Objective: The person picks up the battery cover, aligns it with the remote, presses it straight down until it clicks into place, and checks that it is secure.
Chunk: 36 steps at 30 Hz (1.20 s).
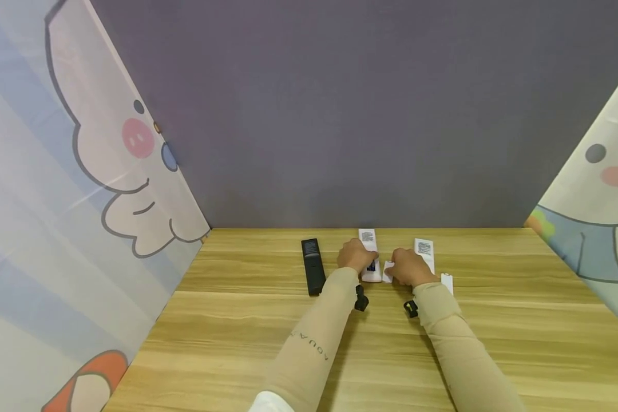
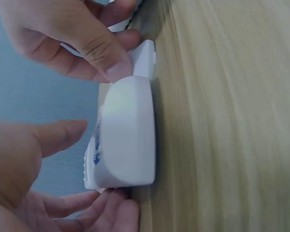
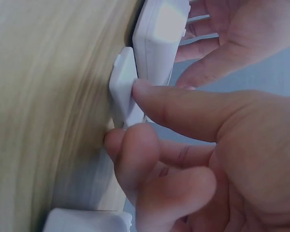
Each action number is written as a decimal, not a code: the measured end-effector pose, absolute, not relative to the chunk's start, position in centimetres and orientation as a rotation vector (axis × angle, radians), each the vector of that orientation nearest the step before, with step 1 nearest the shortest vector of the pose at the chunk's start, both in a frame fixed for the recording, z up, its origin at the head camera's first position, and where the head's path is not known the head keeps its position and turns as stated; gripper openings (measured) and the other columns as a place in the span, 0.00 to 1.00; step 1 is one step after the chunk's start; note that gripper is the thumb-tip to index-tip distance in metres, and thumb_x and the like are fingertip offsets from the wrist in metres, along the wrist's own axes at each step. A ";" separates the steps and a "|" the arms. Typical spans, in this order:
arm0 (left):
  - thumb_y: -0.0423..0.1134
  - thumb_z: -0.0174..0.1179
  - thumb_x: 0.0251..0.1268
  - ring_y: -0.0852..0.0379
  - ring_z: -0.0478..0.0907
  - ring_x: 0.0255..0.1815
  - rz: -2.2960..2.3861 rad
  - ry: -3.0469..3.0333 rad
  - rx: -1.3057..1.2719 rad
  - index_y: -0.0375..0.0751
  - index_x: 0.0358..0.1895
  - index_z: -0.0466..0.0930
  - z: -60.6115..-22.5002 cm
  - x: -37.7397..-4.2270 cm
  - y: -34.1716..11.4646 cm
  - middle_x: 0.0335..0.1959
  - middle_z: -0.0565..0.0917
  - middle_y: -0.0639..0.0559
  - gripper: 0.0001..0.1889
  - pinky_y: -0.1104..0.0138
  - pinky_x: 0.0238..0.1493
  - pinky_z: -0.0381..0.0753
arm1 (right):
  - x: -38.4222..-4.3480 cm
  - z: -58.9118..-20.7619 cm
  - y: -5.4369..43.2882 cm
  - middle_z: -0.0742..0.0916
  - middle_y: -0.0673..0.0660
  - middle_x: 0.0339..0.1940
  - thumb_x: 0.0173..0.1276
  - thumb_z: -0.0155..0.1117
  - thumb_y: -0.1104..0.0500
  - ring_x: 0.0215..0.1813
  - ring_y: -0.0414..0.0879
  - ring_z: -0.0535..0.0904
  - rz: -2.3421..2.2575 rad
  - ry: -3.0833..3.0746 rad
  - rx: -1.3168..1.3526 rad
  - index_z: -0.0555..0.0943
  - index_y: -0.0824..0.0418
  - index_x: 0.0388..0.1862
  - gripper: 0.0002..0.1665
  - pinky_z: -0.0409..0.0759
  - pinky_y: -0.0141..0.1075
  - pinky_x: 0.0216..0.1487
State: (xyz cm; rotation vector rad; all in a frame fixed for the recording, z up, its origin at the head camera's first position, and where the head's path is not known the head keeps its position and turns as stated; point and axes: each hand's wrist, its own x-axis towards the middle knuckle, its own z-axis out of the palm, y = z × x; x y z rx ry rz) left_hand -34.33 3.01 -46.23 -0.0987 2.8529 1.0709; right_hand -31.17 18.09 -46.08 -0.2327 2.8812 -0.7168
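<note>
A white remote control lies back side up on the table, its battery compartment uncovered with a blue battery showing. My left hand is over it; in the left wrist view the fingers touch one side of the remote control while the thumb stands apart above it. Right beside this remote, my right hand pinches a small white battery cover between thumb and fingers. The cover's edge is low, close to the wood. Part of the remote is hidden by my left hand.
To the left lies a black remote control. A second white remote control lies behind my right hand, with another white cover near my right sleeve. A grey panel rises along the back edge of the wooden table.
</note>
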 end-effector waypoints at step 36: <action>0.48 0.64 0.68 0.52 0.79 0.26 1.344 2.767 -0.333 0.41 0.31 0.82 -47.8 -35.3 2.9 0.27 0.85 0.48 0.14 0.61 0.25 0.75 | -31.2 -45.9 17.8 0.84 0.54 0.16 0.69 0.67 0.64 0.18 0.43 0.81 -0.803 2.959 -0.205 0.81 0.70 0.45 0.10 0.83 0.45 0.38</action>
